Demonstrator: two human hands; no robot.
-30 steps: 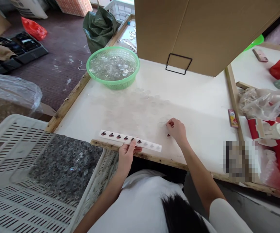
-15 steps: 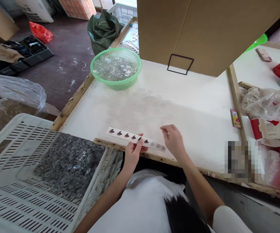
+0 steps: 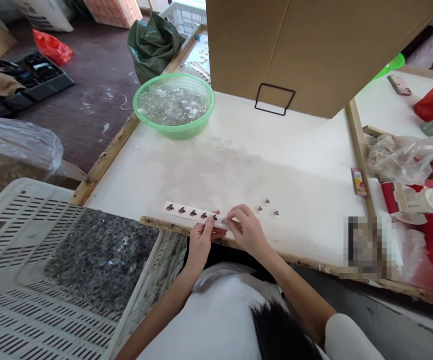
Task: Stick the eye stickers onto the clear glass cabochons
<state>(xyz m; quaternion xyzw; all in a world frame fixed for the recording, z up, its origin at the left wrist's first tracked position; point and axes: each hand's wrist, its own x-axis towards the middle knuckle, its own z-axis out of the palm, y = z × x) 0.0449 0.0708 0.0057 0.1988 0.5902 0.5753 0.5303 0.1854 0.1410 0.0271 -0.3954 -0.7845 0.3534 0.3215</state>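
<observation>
A white strip of stickers (image 3: pixel 181 210), with a row of small dark-and-red printed pictures, lies over the table's front edge. My left hand (image 3: pixel 201 238) grips it near its right end, thumb on top and fingers beneath. Right beside it, my right hand (image 3: pixel 249 231) pinches at the strip's right end; its fingertips partly cover that end. Whether a single sticker has come loose between those fingertips cannot be made out. To the right of my right hand, several small clear pieces bearing the same picture (image 3: pixel 276 213) lie on the white tabletop (image 3: pixel 306 190).
A green basket (image 3: pixel 174 131) full of clear discs stands at the back left. Behind the tabletop rises a large cardboard box (image 3: pixel 276 45). A white crate (image 3: pixel 24 200) at the left holds many clear pieces. Wooden strips (image 3: pixel 103 160) edge the table. Faint clear discs lie mid-table.
My right hand has moved left to the strip's end, uncovering the printed pieces on the table. My left hand keeps its grip on the strip. The view has shifted slightly.
</observation>
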